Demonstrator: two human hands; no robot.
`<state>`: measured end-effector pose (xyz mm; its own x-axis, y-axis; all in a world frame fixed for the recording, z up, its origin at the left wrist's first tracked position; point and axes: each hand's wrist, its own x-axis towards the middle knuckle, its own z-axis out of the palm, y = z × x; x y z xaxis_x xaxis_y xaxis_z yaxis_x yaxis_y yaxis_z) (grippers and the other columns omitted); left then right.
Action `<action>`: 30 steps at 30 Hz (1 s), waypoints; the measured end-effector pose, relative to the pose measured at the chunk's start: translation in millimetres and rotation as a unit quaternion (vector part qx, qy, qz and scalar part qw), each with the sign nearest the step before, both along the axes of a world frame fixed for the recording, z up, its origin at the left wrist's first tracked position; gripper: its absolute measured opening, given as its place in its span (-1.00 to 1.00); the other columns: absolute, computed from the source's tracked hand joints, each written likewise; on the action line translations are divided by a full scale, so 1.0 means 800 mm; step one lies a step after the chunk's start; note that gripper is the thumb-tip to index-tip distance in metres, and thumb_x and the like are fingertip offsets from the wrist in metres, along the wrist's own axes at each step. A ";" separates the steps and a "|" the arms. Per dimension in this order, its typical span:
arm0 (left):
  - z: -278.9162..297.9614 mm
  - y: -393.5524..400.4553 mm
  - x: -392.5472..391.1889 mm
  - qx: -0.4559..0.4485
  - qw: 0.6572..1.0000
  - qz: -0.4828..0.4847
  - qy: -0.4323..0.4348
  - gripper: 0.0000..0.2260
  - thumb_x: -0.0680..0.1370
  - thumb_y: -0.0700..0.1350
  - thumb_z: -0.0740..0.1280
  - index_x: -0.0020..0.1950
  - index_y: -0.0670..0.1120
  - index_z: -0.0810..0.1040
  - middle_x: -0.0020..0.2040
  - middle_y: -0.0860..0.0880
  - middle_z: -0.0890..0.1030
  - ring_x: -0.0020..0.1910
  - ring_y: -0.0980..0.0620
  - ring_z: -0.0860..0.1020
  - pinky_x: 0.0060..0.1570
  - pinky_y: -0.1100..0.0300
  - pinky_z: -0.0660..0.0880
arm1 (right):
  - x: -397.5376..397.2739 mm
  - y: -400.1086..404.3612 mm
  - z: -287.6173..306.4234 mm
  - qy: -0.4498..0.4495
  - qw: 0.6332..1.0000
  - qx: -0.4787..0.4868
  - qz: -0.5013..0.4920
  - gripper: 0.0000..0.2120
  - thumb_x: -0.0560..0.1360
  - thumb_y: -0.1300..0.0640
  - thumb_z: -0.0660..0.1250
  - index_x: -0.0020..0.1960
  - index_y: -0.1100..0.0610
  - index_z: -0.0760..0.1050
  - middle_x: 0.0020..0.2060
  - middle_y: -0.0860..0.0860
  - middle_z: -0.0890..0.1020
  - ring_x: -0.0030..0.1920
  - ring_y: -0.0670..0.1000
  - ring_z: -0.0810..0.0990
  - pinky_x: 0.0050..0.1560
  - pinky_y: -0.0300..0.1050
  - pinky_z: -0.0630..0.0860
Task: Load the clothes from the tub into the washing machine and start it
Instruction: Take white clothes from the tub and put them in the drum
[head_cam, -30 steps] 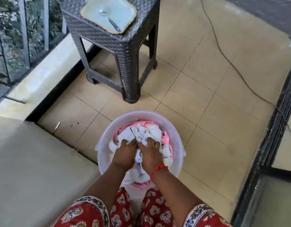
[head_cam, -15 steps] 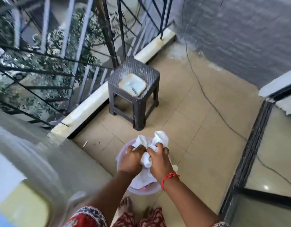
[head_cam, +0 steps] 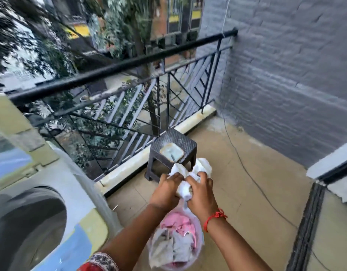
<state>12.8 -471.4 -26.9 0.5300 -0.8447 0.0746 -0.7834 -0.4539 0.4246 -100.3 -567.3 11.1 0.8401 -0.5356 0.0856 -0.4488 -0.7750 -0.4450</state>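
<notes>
Both hands clamped on a white cloth [head_cam: 188, 174], held up over the tub [head_cam: 200, 249].

Your left hand [head_cam: 166, 189] & right hand [head_cam: 203, 192] sit side by side at lower centre of the frame, fingers curled tight round the same bunched white cloth; its folds stick out above your knuckles & a short tail hangs down btwn the wrists. Tub is directly below the hands, at the bottom centre, w/ pink & grey-white clothes [head_cam: 174, 239] heaped inside, apart from the cloth you hold. Washing machine [head_cam: 41, 212] fills the lower left of the frame, blurred, its dark round door facing you, just left of your left forearm. Dark stool [head_cam: 173, 151] w/ a pale tray [head_cam: 171, 152] stands beyond the hands, by the railing [head_cam: 120, 65]. Red thread [head_cam: 214, 219] on your right wrist.
</notes>
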 end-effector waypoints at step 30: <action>0.088 0.574 0.077 -0.073 0.863 0.498 -0.040 -0.53 0.26 -0.17 0.32 0.17 0.03 0.51 0.13 0.11 0.57 -0.06 -0.07 0.44 0.05 0.05 0.46 | 0.250 0.512 0.073 -0.053 0.879 -0.031 0.473 -0.50 0.27 0.15 0.36 0.20 -0.08 0.47 0.15 0.10 0.32 0.08 0.22 0.43 0.09 0.02 0.52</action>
